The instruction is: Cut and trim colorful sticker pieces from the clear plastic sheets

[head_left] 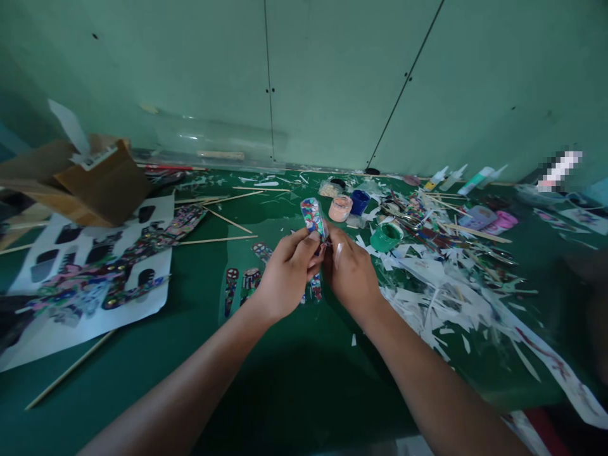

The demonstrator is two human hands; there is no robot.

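Head view, from the near edge outward: what looked risky?

– A wooden stick [71, 370] lay on the green bench [294, 380] at the lower left. A knock might have rolled it, though it was well apart from the forearms.

– And the hands?

– They were at the centre of the frame. The left hand [287, 272] had its fingers narrowed on a patterned piece [311, 212], thumb pressed to its face, holding it raised. The right hand [354, 269] was at the lower end of the piece, but its fingers were mostly hidden, so I couldn't tell whether they gripped the piece, a tool or nothing.

– What could have spoiled things there?

– Too hard a thumb might have creased the piece. A slip could have dropped it onto the see-through sheet [240, 247] below, among the loose pieces [230, 291], and muddled them.

– To the right?

– Paper scraps [437, 304] were strewn there, and could have stuck to anything tacky. Near the right hand stood an uncovered green pot [380, 242]; a careless knuckle might have tipped it over them. The salmon pot [338, 214] and blue pot [361, 204] were slightly farther.

– Farthest?

– Nozzled bottles [475, 182], upper right. Those seemed too far off to be knocked.
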